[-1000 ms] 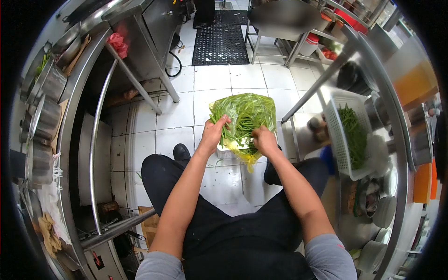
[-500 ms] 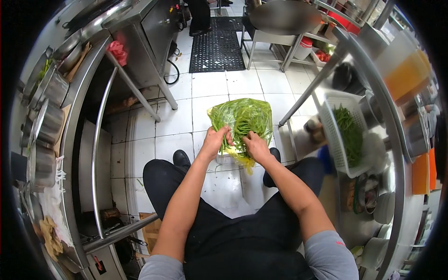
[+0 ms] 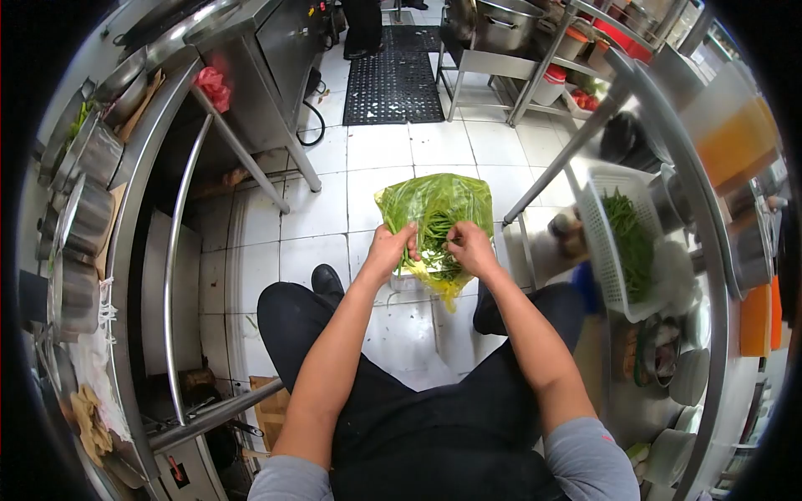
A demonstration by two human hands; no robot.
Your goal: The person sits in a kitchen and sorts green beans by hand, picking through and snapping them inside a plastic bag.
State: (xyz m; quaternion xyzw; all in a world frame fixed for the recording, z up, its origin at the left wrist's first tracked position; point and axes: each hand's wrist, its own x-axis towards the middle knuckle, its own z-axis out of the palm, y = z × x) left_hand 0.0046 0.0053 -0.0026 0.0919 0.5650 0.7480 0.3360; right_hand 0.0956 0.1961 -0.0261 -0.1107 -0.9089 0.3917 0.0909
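Note:
A yellow-green plastic bag (image 3: 455, 194) lies in front of me between my knees, its mouth spread towards me. Long green beans (image 3: 436, 227) fill its opening. My left hand (image 3: 390, 252) is closed at the left side of the mouth, around some beans, with green stalks showing above the fingers. On the other side, my right hand (image 3: 472, 249) has its fingers pinched together just over the beans; whatever is between them is too small to make out. Below the bag, part of a pale container (image 3: 407, 282) shows; the bag covers the rest.
On the right-hand shelf stands a white perforated basket (image 3: 616, 275) of green beans. Metal pots (image 3: 86, 219) line the counter at left. A black rubber mat (image 3: 393, 88) lies on the tiled floor ahead, where another person's dark-clothed leg (image 3: 362, 29) shows. Steel table legs flank me.
My right hand has lifted slightly and moved right, away from the beans it touched. My left hand stays at the bag's left side. The whole view has shifted a little.

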